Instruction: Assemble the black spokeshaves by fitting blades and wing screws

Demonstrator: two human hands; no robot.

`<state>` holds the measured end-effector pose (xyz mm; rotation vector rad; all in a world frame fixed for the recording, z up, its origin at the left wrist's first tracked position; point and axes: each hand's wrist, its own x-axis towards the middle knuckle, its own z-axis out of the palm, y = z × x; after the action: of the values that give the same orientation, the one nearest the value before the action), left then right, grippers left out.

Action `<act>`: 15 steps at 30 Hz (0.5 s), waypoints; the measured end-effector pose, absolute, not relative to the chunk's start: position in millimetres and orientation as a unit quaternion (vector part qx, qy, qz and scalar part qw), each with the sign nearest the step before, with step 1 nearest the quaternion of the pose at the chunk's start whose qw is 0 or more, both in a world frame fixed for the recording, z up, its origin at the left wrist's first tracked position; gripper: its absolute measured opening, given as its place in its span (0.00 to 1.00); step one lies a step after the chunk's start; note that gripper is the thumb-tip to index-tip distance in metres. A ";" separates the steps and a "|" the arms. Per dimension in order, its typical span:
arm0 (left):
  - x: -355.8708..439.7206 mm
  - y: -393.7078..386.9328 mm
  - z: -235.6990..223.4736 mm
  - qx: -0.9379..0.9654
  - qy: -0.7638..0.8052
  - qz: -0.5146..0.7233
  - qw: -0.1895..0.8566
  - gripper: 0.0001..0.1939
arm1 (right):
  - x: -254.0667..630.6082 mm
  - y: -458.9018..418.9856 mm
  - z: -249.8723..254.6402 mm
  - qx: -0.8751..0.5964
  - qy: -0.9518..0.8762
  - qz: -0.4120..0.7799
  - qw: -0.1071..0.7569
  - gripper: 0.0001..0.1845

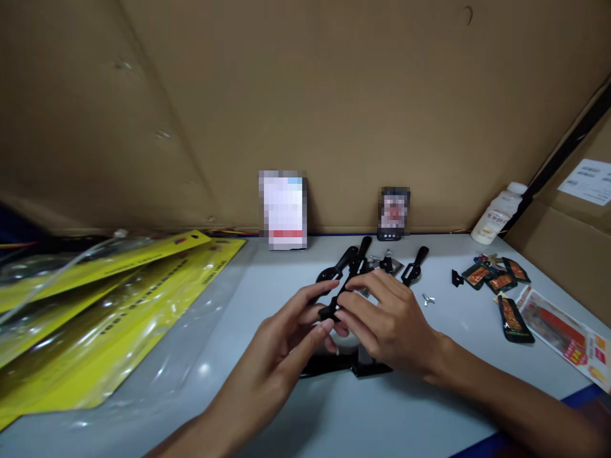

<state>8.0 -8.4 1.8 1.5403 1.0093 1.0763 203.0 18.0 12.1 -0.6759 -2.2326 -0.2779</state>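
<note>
One black part (328,312), gripped between my left hand (284,343) and right hand (389,318), above the middle of the worktop (405,420), forward of its back edge; step in hand, I judge: adjustment; next move calls for steady left grip, fine right touch

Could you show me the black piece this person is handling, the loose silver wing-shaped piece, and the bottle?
Black piece (327,313): head view, on its uncovered end.
Silver wing-shaped piece (428,299): head view, near its middle.
Bottle (495,217): head view, on its label.
</note>
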 end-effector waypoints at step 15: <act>11.8 -7.3 -6.0 0.679 0.368 0.422 0.475 0.23 | 211.4 18.1 13.8 -0.238 -0.912 -0.061 0.327 0.14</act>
<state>11.8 -7.3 -6.0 1.6589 0.9004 1.0319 211.4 18.1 13.8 -0.6242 -2.3892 -0.1587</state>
